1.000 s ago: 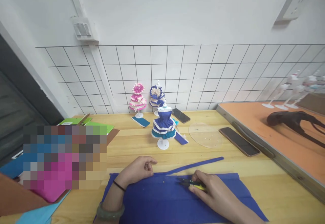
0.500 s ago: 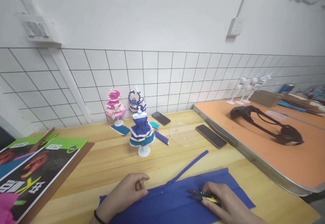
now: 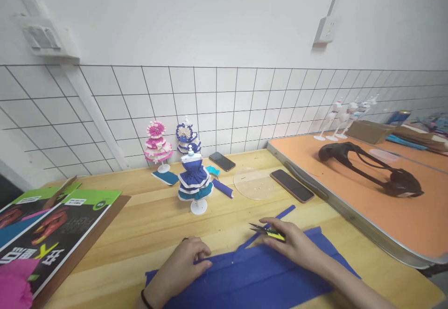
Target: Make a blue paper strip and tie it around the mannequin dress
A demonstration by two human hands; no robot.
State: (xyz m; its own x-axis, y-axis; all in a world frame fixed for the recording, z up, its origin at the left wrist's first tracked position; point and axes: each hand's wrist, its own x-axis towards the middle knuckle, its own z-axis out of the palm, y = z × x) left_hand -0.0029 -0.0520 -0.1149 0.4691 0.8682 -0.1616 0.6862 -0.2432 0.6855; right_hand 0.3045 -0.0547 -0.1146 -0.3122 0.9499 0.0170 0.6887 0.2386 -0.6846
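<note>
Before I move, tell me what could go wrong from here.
The scissors in your right hand have parted blades that appear over the narrow blue strip; a careless squeeze might nick it. Your left hand is at the far edge of the blue sheet, so its fingers could get poked if the blades swing left. Tiny bits on the clear disc might scatter if knocked.

Creased blue sheet (image 3: 259, 274), flat; narrow strip (image 3: 287, 212), angled beyond it; yellow snips (image 3: 276, 235), blades parted
</note>
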